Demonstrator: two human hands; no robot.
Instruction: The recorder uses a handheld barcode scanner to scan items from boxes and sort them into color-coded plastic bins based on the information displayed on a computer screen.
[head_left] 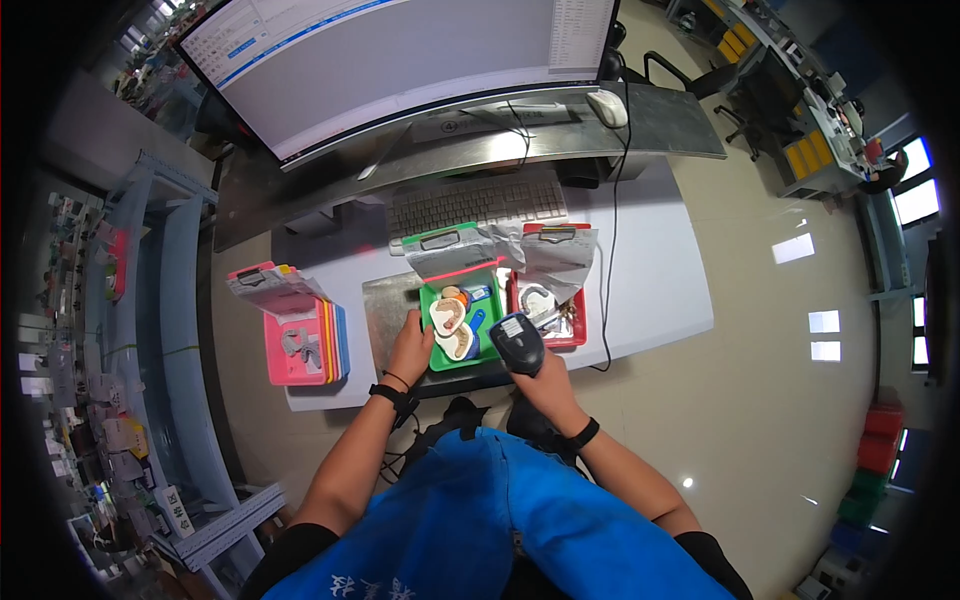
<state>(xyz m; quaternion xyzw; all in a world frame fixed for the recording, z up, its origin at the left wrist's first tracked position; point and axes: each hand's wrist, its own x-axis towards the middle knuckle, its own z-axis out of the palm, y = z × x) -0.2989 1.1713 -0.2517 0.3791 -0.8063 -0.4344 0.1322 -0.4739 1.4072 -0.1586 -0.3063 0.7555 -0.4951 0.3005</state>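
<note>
My right hand (551,385) is wrapped round the handle of a black handheld barcode scanner (517,345), its head over the gap between the green and red trays. At its left wall, a green tray (440,364) is gripped by my left hand (410,348); some of the fingers are hidden. Cream dental models (450,318), a blue piece and a small orange item lie in that tray. A clipboard with papers (450,252) stands at its far end. Beside it on the right, a red tray (576,335) holds a pale dental model (538,300) and small metal parts, partly covered by the scanner.
Stacked pink, yellow and blue trays (296,376) with grey models stand at the table's left. Behind the trays are a keyboard (478,203) and a large monitor (410,60) on a metal shelf (655,125) with a mouse (607,108). A black cable (612,240) crosses the table's right.
</note>
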